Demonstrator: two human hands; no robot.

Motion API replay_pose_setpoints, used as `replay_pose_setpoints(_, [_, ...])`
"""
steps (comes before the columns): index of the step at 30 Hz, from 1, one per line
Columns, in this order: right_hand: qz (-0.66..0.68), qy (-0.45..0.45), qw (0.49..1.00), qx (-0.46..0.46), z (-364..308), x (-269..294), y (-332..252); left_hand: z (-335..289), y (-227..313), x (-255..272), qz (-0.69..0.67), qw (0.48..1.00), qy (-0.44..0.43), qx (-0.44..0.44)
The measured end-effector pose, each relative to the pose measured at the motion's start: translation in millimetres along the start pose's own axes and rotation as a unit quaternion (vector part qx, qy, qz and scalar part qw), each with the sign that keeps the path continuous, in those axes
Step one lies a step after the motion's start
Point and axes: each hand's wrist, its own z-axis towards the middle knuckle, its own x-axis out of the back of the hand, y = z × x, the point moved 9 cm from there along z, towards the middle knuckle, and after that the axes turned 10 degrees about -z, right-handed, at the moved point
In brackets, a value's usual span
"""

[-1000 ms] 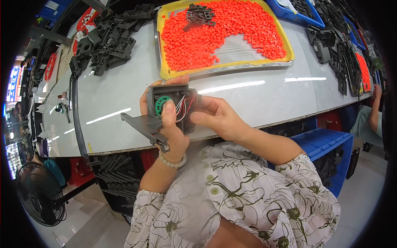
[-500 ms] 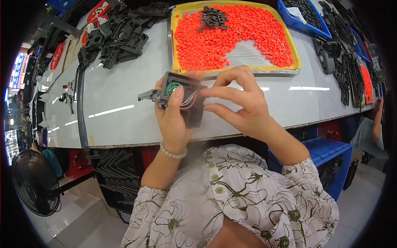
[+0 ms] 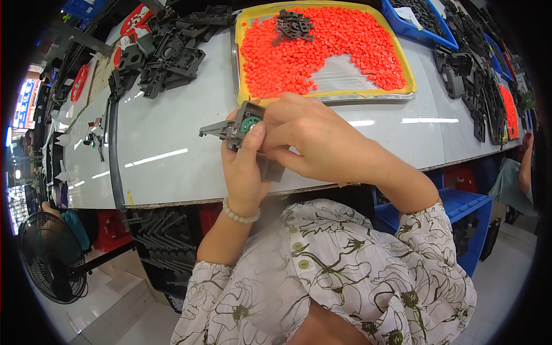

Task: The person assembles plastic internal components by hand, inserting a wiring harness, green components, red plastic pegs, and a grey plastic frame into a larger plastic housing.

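My left hand [image 3: 241, 169] grips a dark grey plastic housing [image 3: 232, 135] above the near edge of the table, its thumb pressed on the inside. A round green part [image 3: 249, 124] sits in the housing beside that thumb. From the housing's left side a narrow grey arm [image 3: 213, 130] sticks out. My right hand [image 3: 310, 135] lies over the right half of the housing with its fingers bent inward and drawn together. What those fingertips hold is hidden, and the wires inside are covered.
Beyond my hands, a tray with a yellow rim [image 3: 409, 86] holds small red plastic pieces [image 3: 276, 69] and a clump of dark parts [image 3: 294, 26]. Dark plastic housings [image 3: 172, 57] are heaped at far left. A blue bin [image 3: 448, 38] stands far right; a black fan [image 3: 53, 256] is lower left.
My right hand has moved left from the wires at the housing's right side and now covers them. The housing has shifted slightly right and turned a little in my left hand.
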Motion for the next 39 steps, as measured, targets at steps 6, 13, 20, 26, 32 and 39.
replay_pose_setpoints(6, [-0.056, -0.026, 0.998, -0.021, 2.0, -4.9, -3.9, -0.4, -1.1, 1.7, 0.009, 1.0, 0.001, -0.009])
replay_pose_setpoints(13, [-0.079, 0.039, 0.994, -0.065, -1.1, -1.6, 7.5, -2.4, 0.7, -2.6, 0.034, 0.999, -0.011, -0.02])
replay_pose_setpoints(20, [0.074, 0.007, 0.996, -0.042, -5.7, 12.4, 13.3, -1.0, 4.0, -5.1, -0.015, 0.999, -0.014, 0.03])
replay_pose_setpoints(26, [-0.063, 0.07, 0.996, 0.001, -23.2, 21.2, 3.2, 3.6, 4.7, -6.7, -0.027, 0.999, -0.029, 0.027])
replay_pose_setpoints(32, [-0.138, 0.057, 0.989, 0.021, -23.8, -2.3, -1.3, -0.2, 1.0, 2.9, -0.008, 1.0, -0.006, 0.027])
replay_pose_setpoints(39, [-0.148, 0.064, 0.987, 0.024, -23.0, -4.4, -0.6, 1.8, 3.5, 6.2, -0.007, 1.0, 0.023, 0.02])
